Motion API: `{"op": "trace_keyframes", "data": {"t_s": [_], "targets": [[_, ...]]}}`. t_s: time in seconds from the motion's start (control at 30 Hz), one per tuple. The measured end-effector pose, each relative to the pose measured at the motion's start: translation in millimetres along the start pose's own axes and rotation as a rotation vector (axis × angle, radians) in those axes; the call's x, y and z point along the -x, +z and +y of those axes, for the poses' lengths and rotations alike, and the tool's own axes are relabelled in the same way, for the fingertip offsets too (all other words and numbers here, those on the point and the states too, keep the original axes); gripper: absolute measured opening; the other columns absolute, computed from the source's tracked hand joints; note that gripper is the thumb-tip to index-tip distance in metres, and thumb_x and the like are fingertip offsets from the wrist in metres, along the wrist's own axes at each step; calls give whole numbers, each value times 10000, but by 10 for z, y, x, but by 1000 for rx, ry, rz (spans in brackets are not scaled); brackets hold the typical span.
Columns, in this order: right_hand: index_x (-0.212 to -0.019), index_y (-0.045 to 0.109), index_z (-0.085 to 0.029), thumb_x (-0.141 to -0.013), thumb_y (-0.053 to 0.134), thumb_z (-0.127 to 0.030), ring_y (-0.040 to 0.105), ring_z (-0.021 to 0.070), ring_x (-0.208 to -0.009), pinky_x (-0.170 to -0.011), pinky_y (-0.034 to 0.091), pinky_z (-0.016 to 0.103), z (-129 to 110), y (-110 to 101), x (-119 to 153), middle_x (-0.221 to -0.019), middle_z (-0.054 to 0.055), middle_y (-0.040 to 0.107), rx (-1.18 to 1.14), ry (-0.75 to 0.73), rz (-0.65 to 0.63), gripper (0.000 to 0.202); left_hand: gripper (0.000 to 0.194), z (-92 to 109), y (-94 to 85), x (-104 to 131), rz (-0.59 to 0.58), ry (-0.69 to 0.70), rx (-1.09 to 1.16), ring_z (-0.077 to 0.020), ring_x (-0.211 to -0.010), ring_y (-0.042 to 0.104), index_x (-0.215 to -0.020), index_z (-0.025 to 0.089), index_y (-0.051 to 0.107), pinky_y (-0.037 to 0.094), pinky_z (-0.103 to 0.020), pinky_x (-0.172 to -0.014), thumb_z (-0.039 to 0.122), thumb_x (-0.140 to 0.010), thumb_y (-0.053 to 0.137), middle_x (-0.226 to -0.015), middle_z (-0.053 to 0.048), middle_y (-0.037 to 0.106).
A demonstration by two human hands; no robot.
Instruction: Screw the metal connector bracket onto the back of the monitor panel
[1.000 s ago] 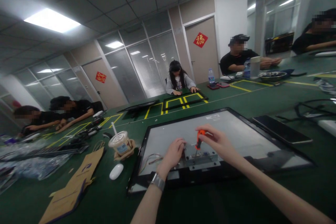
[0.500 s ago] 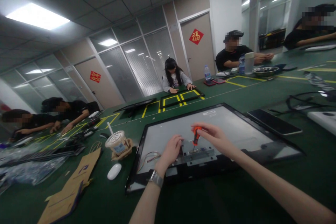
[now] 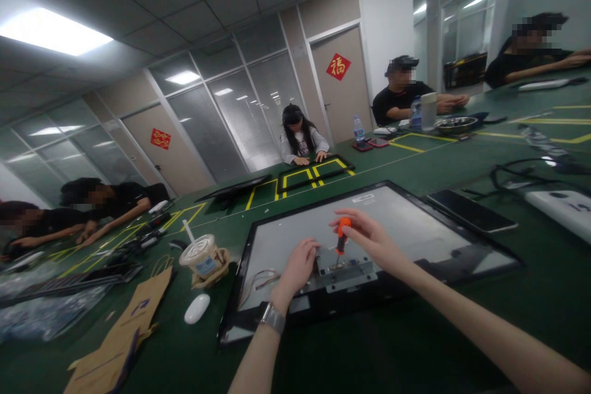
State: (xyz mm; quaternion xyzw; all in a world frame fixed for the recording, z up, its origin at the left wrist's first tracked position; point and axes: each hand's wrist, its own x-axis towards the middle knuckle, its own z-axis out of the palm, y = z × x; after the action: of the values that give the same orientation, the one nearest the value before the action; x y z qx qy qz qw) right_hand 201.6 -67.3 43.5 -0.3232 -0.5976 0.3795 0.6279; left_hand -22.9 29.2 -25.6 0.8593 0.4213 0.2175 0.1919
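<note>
My right hand [image 3: 369, 239] grips an orange-and-black screwdriver [image 3: 341, 234] by its handle, fingers around the upper part. The screwdriver stands nearly upright, its tip down at a metal bracket [image 3: 351, 277]; the exact contact point is too small to make out. My left hand [image 3: 299, 266], a watch [image 3: 272, 318] on its wrist, is closed with fingertips against the bracket's left edge; its thumb is hidden. Both hands are above a large black-framed display panel [image 3: 272, 240] lying flat with its grey back up. Thin wires [image 3: 263, 276] lie left of my left hand.
Left of the panel are a drink cup [image 3: 201, 257] in a carrier, a white oval case [image 3: 197, 309] and a paper bag [image 3: 132, 323]. A dark phone-like slab [image 3: 471, 209] and a white device [image 3: 561, 212] lie right. Co-workers sit around the green table [image 3: 184, 363].
My view has turned slightly right. My right hand has shifted its fingers on the screwdriver handle, baring more of its orange top. My left hand stays at the bracket.
</note>
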Motion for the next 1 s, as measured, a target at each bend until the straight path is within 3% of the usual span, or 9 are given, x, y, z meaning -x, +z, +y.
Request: {"op": "trace_keyframes", "data": {"t_s": [0.23, 0.33, 0.5, 0.73, 0.9, 1.0], "targets": [[-1012, 775, -225, -866, 698, -525, 700, 239, -980, -860, 595, 377, 26, -9, -7, -1067, 86, 719, 105, -59, 39, 343, 420, 51, -28, 25, -10, 0, 3, -208, -1358, 531, -1231, 178, 668, 363, -399, -1213, 288, -1041, 310, -1424, -106, 603], [-1100, 774, -225, -881, 691, -491, 721, 229, -927, -850, 608, 385, -11, -23, 6, -1040, 81, 741, 139, -41, 5, 354, 419, 70, -37, 30, -9, 1, 13, -211, -1350, 537, -1226, 175, 669, 367, -404, -1211, 296, -1046, 312, -1419, -108, 605], [-1273, 712, -241, -935, 625, -465, 736, 267, -1058, -971, 583, 472, -56, -28, 13, -1050, 96, 793, 168, -55, -9, 415, 407, 80, -37, 20, -13, -5, 15, -211, -1361, 529, -1226, 175, 674, 354, -405, -1221, 281, -1043, 325, -1433, -106, 594], [-1029, 809, -264, -881, 714, -387, 709, 242, -876, -840, 587, 393, -54, -4, 31, -920, 65, 740, 369, -249, 92, 215, 415, 117, -58, 27, -23, 14, 9, -211, -1351, 535, -1237, 159, 665, 366, -392, -1212, 263, -1044, 312, -1417, -120, 601], [-1173, 761, -252, -976, 560, -371, 714, 253, -1021, -891, 576, 396, -71, 9, 57, -1090, 93, 756, 289, -215, 7, 306, 416, 101, -46, 26, -13, 5, 11, -213, -1349, 536, -1235, 175, 667, 370, -419, -1211, 269, -1041, 311, -1423, -109, 601], [-1070, 786, -255, -909, 669, -369, 710, 243, -914, -860, 574, 390, -70, 15, 45, -954, 69, 749, 326, -220, 68, 229, 417, 89, -42, 24, -7, 17, 8, -204, -1347, 539, -1234, 185, 666, 369, -405, -1213, 271, -1044, 304, -1419, -98, 604]]}}
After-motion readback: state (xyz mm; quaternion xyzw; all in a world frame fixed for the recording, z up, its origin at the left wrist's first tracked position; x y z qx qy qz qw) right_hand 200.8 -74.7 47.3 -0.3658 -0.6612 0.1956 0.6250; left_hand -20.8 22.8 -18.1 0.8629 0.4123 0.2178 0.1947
